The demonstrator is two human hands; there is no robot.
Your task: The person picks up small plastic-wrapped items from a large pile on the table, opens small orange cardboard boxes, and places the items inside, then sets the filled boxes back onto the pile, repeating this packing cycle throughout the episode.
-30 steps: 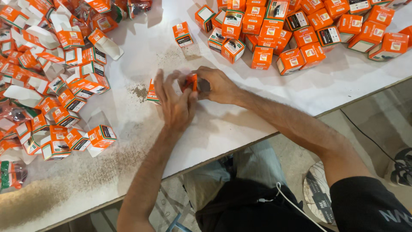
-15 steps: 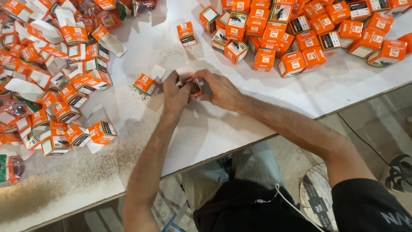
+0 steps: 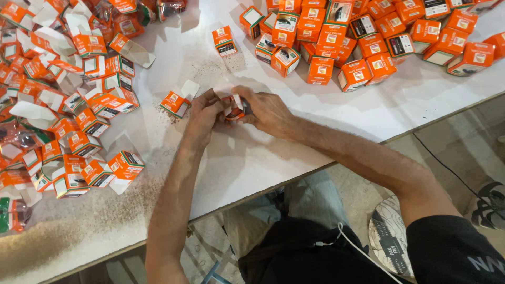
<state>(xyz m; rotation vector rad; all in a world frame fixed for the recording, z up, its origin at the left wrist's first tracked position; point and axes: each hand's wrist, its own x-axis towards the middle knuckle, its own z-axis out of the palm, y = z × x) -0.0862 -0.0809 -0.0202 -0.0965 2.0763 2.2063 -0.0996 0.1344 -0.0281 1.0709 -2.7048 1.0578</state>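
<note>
White table (image 3: 336,126) strewn with orange boxes — shut ones (image 3: 363,37) far right, opened ones (image 3: 68,105) left.

Left hand (image 3: 202,113) and right hand (image 3: 265,108) meeting mid-table, fingers curled tight on one small box (image 3: 234,105); open box (image 3: 176,102) just left — brown grit (image 3: 79,231) along near edge.

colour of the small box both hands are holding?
Orange and white small box, partly hidden by the fingers; head view.
</note>
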